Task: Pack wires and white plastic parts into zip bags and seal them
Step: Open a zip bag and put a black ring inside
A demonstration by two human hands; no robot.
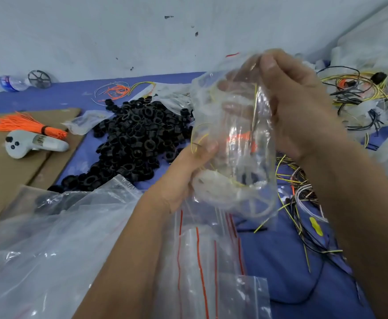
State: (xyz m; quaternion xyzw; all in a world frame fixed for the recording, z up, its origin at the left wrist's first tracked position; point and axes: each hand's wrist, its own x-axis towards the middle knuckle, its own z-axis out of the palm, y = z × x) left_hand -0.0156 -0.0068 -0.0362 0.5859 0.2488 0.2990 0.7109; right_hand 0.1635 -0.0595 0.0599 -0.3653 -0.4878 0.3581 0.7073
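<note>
The left hand (188, 166) pinches the lower part of a clear zip bag (234, 143), with its thumb pressed on the front, so the bag stays up in the air and does not drop. The right hand (296, 107) pinches the top of the same bag with curled fingers, most likely to open or close the mouth; the plastic is too crumpled to tell which. Inside the bag are thin yellow and orange wires (241, 137) and a white plastic part (213, 180) sitting at the bottom, by the left hand. Right under the hands lies a stack of empty zip bags (202, 249) with red stripes, ready for the next turn. To the left of the left hand is a big pile of black rings (133, 139). Past that, on brown cardboard (2, 171), lie a bunch of orange wires (25, 125) and a white controller (31, 143). To the right of the right hand is a messy heap of loose wires (349, 88) and more white parts on the blue tabletop (280, 261). That tangle may snag when the next wires get pulled out. Far beyond the left hand, by the wall, a water bottle (11, 83) lies on its side.
</note>
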